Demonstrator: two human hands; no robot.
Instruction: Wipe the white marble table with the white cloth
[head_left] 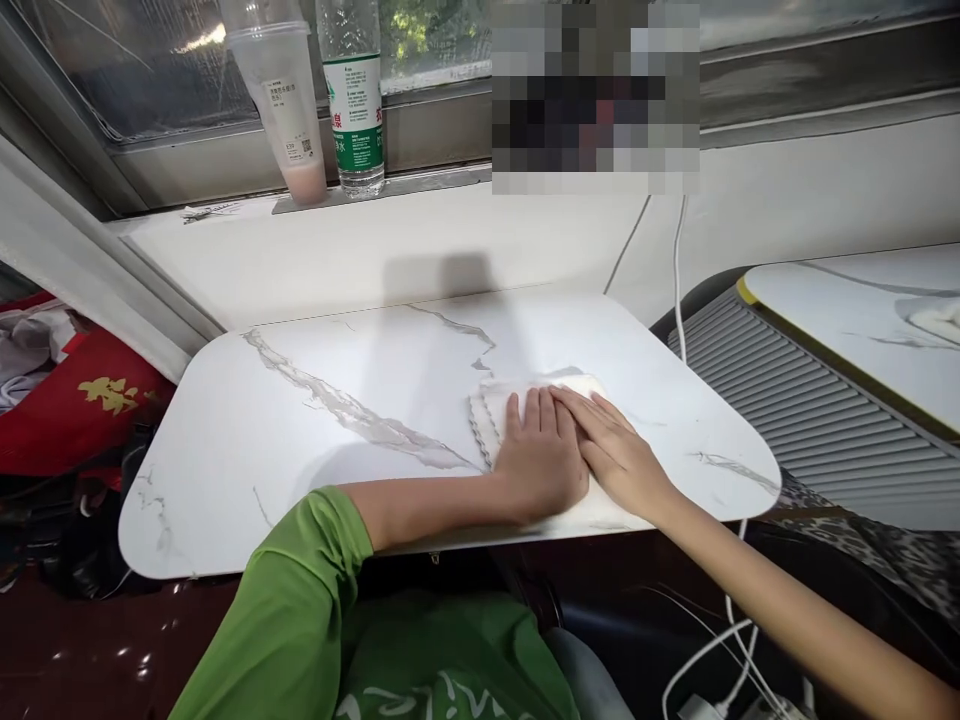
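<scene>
A folded white cloth [486, 425] with a scalloped edge lies on the white marble-patterned tabletop [247, 440], right of its middle. My left hand [541, 462] rests flat on the cloth, fingers stretched forward. Beside it, my right hand [621, 455] also lies flat on the cloth's right part, its fingertips touching or overlapping the left hand's fingers. Neither hand is curled around anything. The part of the cloth under both palms is hidden.
On the window ledge stand a plastic cup [289, 115] with some pink drink and a water bottle [355, 120]. A red bag [90, 400] lies at left. White cables [739, 640] hang at lower right, near a second table [862, 310].
</scene>
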